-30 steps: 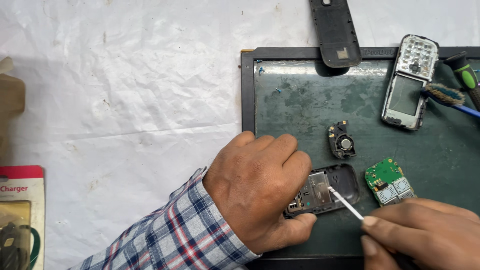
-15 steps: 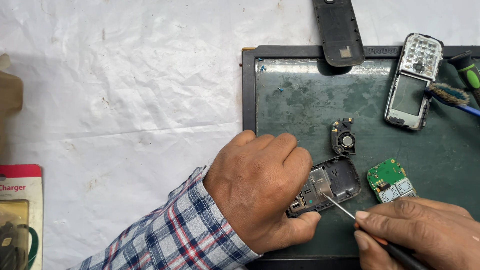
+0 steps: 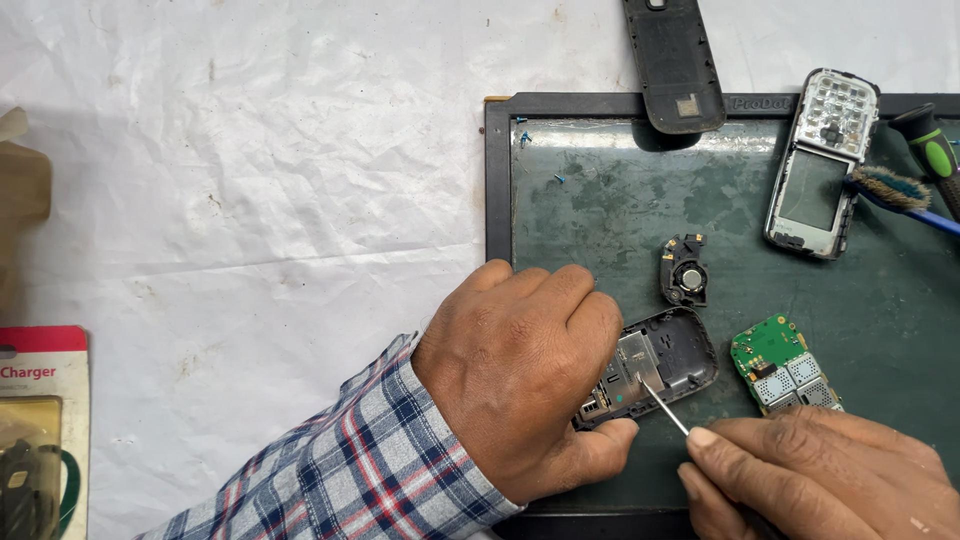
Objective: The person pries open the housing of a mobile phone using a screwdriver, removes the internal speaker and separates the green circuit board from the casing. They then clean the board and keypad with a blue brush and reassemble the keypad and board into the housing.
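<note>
Both hands work low on the dark green repair mat [image 3: 600, 190], my landmark here. From the head view, the left hand [image 3: 520, 375] is curled over the black phone housing [image 3: 655, 365], fingers pressed on its left end, I think to keep it from sliding on the smooth mat. The right hand [image 3: 820, 475] pinches a thin metal probe [image 3: 665, 408]; its tip rests on the shiny metal plate inside the housing.

On the mat, right of the housing, lies a small green circuit board [image 3: 780, 362], and above it a little black speaker module [image 3: 684, 272]. At the mat's upper right corner sits a silver front frame with keypad [image 3: 820, 165], a brush [image 3: 895, 190] touching it. A black back cover [image 3: 672, 62] overlaps the mat's top edge. Off the mat to the left, the worktop [image 3: 250, 180] has wrinkled white paper.
</note>
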`<action>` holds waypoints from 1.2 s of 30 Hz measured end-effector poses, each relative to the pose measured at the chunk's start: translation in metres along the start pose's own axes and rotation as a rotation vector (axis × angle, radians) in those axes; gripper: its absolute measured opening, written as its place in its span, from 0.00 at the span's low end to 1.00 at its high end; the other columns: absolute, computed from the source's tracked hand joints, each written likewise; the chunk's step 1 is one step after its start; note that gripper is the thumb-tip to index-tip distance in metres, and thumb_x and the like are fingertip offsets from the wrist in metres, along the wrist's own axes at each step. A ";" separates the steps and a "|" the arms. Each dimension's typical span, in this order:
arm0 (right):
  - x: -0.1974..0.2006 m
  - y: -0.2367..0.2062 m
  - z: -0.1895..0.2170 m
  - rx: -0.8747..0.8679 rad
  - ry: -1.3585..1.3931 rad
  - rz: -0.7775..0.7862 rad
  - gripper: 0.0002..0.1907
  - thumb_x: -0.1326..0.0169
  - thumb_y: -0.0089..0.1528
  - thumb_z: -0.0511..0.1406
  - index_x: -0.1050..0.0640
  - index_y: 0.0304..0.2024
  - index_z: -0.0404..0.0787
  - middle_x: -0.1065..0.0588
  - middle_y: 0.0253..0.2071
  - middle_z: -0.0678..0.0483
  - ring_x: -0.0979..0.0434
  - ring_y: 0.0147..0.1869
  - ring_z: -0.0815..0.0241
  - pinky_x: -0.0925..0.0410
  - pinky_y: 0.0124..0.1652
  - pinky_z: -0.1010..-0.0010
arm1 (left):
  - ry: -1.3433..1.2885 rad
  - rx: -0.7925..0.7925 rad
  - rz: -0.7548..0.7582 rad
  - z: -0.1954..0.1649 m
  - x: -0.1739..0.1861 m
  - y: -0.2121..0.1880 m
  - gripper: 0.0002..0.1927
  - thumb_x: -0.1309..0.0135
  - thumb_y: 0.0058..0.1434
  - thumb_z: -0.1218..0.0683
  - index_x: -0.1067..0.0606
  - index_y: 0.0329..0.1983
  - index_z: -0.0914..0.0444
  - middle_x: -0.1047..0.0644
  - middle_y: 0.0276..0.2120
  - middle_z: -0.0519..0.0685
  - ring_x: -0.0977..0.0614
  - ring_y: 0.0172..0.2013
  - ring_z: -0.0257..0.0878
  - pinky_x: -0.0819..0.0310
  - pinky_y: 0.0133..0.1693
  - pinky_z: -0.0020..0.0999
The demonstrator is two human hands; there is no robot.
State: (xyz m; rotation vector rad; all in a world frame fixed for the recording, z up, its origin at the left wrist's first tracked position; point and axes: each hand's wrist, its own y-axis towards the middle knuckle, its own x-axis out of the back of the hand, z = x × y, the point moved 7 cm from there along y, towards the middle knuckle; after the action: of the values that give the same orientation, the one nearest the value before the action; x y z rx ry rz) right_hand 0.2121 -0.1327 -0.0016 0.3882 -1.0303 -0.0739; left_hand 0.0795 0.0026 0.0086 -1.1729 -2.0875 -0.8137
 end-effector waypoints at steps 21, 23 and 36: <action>-0.003 0.003 -0.015 -0.167 0.102 0.037 0.13 0.33 0.53 0.35 0.20 0.40 0.46 0.17 0.37 0.54 0.13 0.39 0.61 0.21 0.39 0.69 | 0.025 0.057 0.031 0.006 -0.003 0.001 0.26 0.30 0.44 0.41 0.28 0.29 0.64 0.30 0.25 0.50 0.26 0.24 0.44 0.36 0.28 0.44; -0.003 0.004 -0.013 -0.127 0.107 0.029 0.13 0.33 0.54 0.35 0.20 0.40 0.45 0.18 0.38 0.53 0.13 0.39 0.61 0.22 0.38 0.70 | 0.026 0.059 0.042 0.006 -0.005 0.002 0.26 0.30 0.44 0.41 0.28 0.29 0.64 0.30 0.24 0.50 0.26 0.24 0.43 0.36 0.28 0.44; -0.004 0.014 -0.003 -0.025 0.063 0.050 0.13 0.32 0.53 0.34 0.19 0.40 0.42 0.18 0.38 0.49 0.14 0.37 0.59 0.22 0.36 0.70 | 0.019 0.073 0.014 0.006 -0.004 0.000 0.26 0.30 0.44 0.42 0.30 0.27 0.63 0.31 0.25 0.51 0.27 0.24 0.45 0.36 0.29 0.45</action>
State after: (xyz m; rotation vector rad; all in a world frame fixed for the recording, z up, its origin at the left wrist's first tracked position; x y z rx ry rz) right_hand 0.2109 -0.1175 -0.0013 0.3396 -0.9754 -0.0292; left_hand 0.0802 0.0053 0.0013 -1.1352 -2.0739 -0.7339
